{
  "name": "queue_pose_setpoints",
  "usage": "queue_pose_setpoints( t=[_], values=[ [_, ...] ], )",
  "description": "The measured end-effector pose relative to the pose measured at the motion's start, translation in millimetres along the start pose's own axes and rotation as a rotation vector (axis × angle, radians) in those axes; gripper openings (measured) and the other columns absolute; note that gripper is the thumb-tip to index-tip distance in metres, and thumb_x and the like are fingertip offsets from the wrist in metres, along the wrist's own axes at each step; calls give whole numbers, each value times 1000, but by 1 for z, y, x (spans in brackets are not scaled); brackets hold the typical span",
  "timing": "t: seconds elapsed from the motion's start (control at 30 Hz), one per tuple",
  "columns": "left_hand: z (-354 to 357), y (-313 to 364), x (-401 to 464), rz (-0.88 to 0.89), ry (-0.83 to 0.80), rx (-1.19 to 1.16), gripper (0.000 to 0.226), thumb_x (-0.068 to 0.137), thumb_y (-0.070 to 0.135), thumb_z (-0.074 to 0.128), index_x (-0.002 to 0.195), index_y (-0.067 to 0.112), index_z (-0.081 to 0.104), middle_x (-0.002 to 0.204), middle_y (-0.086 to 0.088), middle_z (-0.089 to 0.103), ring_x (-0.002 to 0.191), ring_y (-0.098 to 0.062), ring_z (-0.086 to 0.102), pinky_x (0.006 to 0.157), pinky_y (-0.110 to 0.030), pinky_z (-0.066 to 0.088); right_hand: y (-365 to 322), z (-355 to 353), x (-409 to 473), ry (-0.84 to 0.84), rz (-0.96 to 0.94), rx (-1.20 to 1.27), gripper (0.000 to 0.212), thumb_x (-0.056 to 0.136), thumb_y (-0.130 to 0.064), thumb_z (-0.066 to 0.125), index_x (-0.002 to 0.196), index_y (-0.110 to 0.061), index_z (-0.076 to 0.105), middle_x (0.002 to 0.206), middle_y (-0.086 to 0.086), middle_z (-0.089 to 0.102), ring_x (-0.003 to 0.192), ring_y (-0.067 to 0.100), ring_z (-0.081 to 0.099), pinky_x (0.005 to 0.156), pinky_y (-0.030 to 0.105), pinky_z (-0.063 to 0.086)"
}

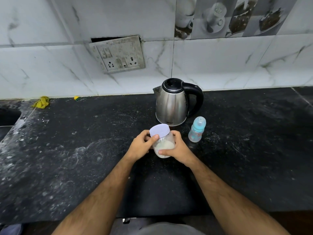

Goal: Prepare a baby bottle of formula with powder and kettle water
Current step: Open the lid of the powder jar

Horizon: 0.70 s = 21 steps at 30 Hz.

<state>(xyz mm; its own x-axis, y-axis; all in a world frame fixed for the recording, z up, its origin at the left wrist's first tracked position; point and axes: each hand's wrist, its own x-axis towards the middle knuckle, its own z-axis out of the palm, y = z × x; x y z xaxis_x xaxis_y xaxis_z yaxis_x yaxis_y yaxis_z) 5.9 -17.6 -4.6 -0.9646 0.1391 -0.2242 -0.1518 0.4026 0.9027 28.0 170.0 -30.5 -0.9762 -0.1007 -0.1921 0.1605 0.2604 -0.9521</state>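
A clear plastic jar [164, 144] of white powder with a pale lilac lid [159, 130] is in the middle of the black counter. My left hand [141, 146] grips the lid's rim, thumb on its front edge. My right hand [177, 147] wraps round the jar's body, thumb across its lower front. A steel kettle [171, 104] with a black lid and handle stands just behind the jar. A small baby bottle [197, 129] with a blue collar and cap stands upright to the right of the jar, apart from my right hand.
The black speckled counter [84, 150] stretches left and right. A yellow cloth [41, 102] lies at the back left near a sink edge [10, 117]. A small yellow-green scrap [77, 98] sits by the wall. A socket panel [118, 54] is on the tiled wall.
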Motion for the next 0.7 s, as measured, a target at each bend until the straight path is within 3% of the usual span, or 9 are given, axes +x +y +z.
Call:
queue_pose_setpoints(
  t=[0.07,0.17,0.27,0.33,0.4,0.47,0.6,0.7],
  values=[
    [-4,1,0,24,-3,-10,32,88,44,70,114,27,62,108,7,70,94,-9,68,79,-23,53,0,-1,-5,-2,18,43,89,62,-10,93,132,-17,38,129,3,55,117,15,58,99,35,52],
    [-14,9,0,7,-133,-150,74,85,23,77,148,15,39,141,5,51,111,2,60,90,-15,50,0,-3,-12,-60,43,107,86,62,-8,92,132,-22,44,124,-2,63,112,12,64,91,28,55],
    [-20,19,4,21,-273,-167,92,77,16,82,153,11,31,152,-1,44,131,-5,50,111,-28,42,-5,-5,-20,-133,49,119,74,61,-10,92,121,-27,53,111,-7,72,102,6,69,77,18,54],
    [-17,27,4,20,-319,-181,98,70,20,86,152,13,33,147,1,50,130,-8,52,111,-34,43,-11,-5,-24,-160,43,137,76,58,-18,93,121,-26,51,112,-6,71,102,3,68,77,18,54],
    [-11,35,2,41,-281,-199,94,67,25,83,149,15,39,133,4,62,118,-9,62,101,-30,50,-16,-3,-27,-174,42,172,82,55,-24,92,125,-23,49,119,-4,68,108,6,66,82,21,54],
    [-4,42,1,54,-212,-233,91,65,27,84,146,16,44,119,1,69,108,-13,68,93,-30,55,-19,0,-31,-212,13,172,78,59,-18,90,125,-31,51,119,-7,68,111,8,65,85,23,53],
    [1,54,3,55,-164,-264,88,64,29,84,143,21,45,112,-3,72,99,-17,72,90,-36,58,-27,1,-36,-224,-91,122,72,64,-7,88,116,-46,57,113,-13,71,109,9,65,84,20,53],
    [7,62,1,68,-122,-262,84,65,29,83,140,22,47,108,1,73,97,-15,72,85,-32,59,-31,2,-35,-131,-147,81,65,64,-4,84,114,-37,62,109,-1,72,102,15,68,84,32,57]
  ],
)
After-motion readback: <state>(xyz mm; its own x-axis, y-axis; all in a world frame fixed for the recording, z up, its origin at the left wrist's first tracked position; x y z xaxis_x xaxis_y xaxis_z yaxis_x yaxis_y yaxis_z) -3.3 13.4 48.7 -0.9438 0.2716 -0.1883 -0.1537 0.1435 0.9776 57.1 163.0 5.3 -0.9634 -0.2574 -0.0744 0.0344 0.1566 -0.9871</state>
